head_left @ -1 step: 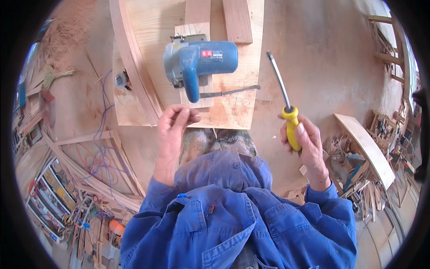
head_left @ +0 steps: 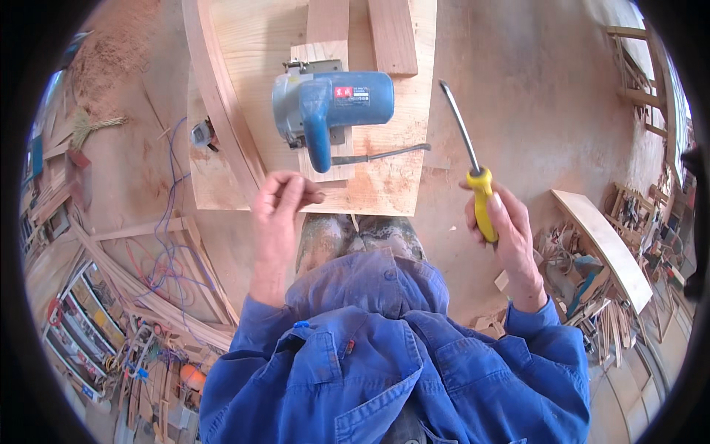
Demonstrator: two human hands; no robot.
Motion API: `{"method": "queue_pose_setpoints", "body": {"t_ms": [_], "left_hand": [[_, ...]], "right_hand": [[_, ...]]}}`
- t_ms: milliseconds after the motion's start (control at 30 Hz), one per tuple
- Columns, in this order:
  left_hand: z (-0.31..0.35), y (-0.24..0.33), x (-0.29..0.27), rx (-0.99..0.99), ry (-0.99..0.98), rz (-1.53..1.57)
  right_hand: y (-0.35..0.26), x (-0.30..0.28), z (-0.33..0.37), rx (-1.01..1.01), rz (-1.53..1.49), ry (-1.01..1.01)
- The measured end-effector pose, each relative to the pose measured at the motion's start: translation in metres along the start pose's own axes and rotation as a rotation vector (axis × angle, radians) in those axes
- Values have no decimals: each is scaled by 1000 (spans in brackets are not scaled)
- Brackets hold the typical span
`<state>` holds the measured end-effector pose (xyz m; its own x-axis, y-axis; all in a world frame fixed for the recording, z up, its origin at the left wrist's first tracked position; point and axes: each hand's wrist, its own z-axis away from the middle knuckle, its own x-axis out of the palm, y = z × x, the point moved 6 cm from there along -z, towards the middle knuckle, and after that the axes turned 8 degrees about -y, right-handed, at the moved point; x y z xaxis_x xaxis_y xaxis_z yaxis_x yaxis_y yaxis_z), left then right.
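Observation:
My right hand [head_left: 510, 229] is wrapped round the yellow handle of a long screwdriver [head_left: 470, 166]. Its metal shaft points up and away, to the right of a wooden work board [head_left: 384, 196]. At the near edge of that board is my left hand [head_left: 279, 203], its thumb and fingers pinched together; whatever may be between them is too small to name. Just beyond it, a blue power saw [head_left: 347, 100] with a blue handle rests on pieces of timber. From beside its handle a dark cord or rod [head_left: 396, 152] runs right across the board.
A curved timber length [head_left: 222, 96] lies along the board's left side, near a small grey round object [head_left: 201, 134]. One wooden block [head_left: 392, 37] is at the far right of the board. Blue cable [head_left: 171, 152] trails over the floor at left; wood scraps [head_left: 610, 311] are piled at right.
My left hand has shifted slightly left. The screwdriver stays in my right hand, and the board and saw appear a little lower in view.

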<state>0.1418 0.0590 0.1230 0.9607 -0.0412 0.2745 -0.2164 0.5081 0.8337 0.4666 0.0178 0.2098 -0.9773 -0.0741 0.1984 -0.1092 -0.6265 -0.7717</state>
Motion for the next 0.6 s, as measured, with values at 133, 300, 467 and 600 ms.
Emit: {"method": "queue_pose_setpoints", "body": {"t_ms": [133, 300, 467, 600], "left_hand": [[-26, 50, -15, 216, 92, -191], [-66, 81, 7, 487, 139, -397], [-89, 85, 59, 842, -70, -883], [-107, 62, 59, 827, -111, -878]], "right_hand": [[-20, -3, -36, 60, 300, 103], [-67, 22, -103, -242, 836, 124], [-84, 47, -163, -180, 1071, 75], [-81, 54, -185, -109, 1078, 92]]}}
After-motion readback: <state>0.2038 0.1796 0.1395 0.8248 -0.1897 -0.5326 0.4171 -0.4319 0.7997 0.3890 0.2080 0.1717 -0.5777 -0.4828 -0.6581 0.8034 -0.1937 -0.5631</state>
